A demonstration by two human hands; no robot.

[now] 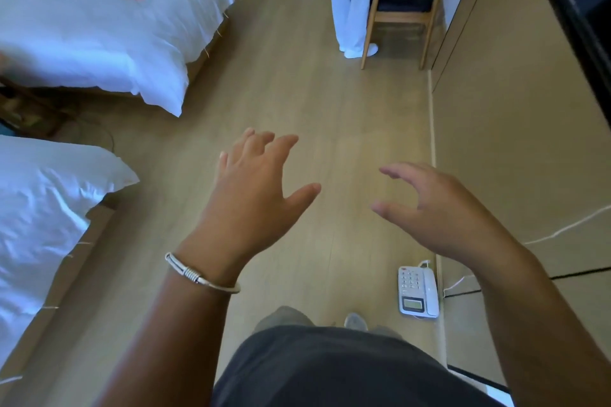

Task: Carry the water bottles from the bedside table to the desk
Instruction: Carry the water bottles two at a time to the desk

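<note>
No water bottle, bedside table or desk top shows clearly in the head view. My left hand is held out over the wooden floor, fingers spread and empty, a silver bangle on its wrist. To its right my right hand hovers with loosely curved fingers and holds nothing. Both hands are in mid-air above the aisle between the beds and the wall.
Two beds with white duvets stand at the left, the far bed and the near bed. A white telephone lies on the floor by the beige wall panel. Ahead, a person in white trousers stands by a wooden chair.
</note>
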